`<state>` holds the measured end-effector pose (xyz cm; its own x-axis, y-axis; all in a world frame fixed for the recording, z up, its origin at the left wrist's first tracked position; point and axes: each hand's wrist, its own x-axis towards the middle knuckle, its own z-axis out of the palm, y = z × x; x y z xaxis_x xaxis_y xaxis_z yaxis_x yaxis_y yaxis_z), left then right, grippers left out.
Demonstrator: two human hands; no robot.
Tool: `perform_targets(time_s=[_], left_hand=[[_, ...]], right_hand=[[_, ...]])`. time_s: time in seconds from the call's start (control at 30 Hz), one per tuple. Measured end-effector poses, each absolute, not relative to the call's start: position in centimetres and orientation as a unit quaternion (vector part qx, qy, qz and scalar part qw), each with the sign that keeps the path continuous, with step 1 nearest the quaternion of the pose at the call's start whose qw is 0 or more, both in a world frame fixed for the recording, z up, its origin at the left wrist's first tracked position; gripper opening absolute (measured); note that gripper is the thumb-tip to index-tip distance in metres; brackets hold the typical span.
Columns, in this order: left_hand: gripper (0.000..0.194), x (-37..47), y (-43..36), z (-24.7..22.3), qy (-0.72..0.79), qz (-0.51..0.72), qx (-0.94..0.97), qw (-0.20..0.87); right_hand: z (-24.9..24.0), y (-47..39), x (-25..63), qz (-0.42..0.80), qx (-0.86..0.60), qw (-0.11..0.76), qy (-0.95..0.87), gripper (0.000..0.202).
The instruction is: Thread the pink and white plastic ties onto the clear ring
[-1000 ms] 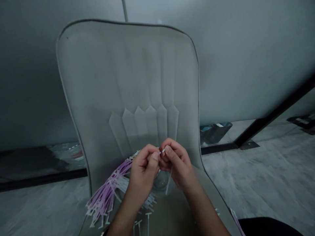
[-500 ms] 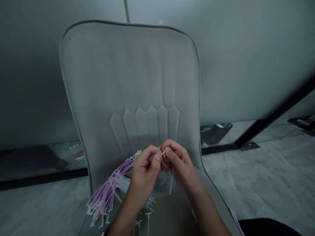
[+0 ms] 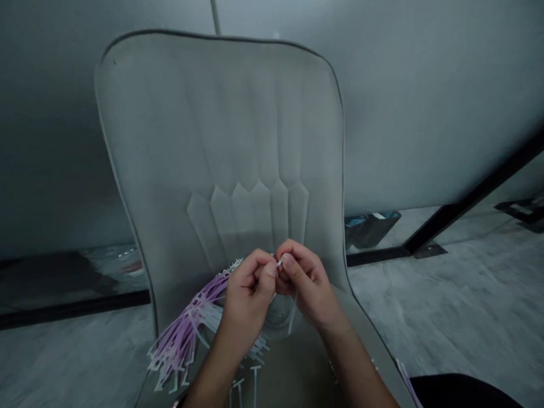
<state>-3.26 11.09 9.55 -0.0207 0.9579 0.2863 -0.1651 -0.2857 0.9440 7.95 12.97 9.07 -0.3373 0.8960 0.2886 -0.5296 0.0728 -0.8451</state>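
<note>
Both my hands meet over the chair seat, fingertips nearly touching. Thumb and forefinger of my left hand [image 3: 250, 283] pinch one side of a small white piece [image 3: 279, 263]. My right hand [image 3: 304, 280] pinches its other side. A thin white strip [image 3: 292, 314] hangs below the right fingers; whether it joins the white piece is hidden. Beneath the hands sits a clear round object [image 3: 278, 317], partly covered. Left of them lies a bundle of thin purple and white strips [image 3: 191, 317] with T-shaped ends. A few loose white T-ended strips [image 3: 255, 382] lie nearer me.
The padded grey chair [image 3: 221, 124] has a tall back against a pale wall panel [image 3: 425, 102]. A dark container [image 3: 372, 229] stands behind it to the right, near a slanted black bar [image 3: 476, 187]. Clear plastic wrapping [image 3: 121, 266] lies at the left.
Both hands keep the same pinch on the small white piece. The hanging strip has swung slightly left, and the whole view has shifted a little.
</note>
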Motion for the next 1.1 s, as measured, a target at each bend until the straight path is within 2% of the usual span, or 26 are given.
perform_targets(time_s=[0.33, 0.63, 0.9, 1.1], left_hand=[[0.032, -3.5, 11.1, 9.2, 0.402, 0.598, 0.546, 0.427], [0.026, -3.6, 11.2, 9.0, 0.420, 0.600, 0.560, 0.388], [0.019, -3.7, 10.4, 10.5, 0.468, 0.563, 0.637, 0.239], [0.016, -4.7, 10.0, 11.3, 0.451, 0.515, 0.704, 0.190]], right_hand=[[9.9, 12.6, 7.8, 0.599, -0.218, 0.553, -0.537, 0.024], [10.0, 12.4, 7.7, 0.570, -0.246, 0.545, -0.563, 0.027], [10.7, 11.7, 7.2, 0.503, -0.282, 0.581, -0.574, 0.026], [10.7, 11.6, 7.0, 0.496, -0.282, 0.578, -0.583, 0.029]])
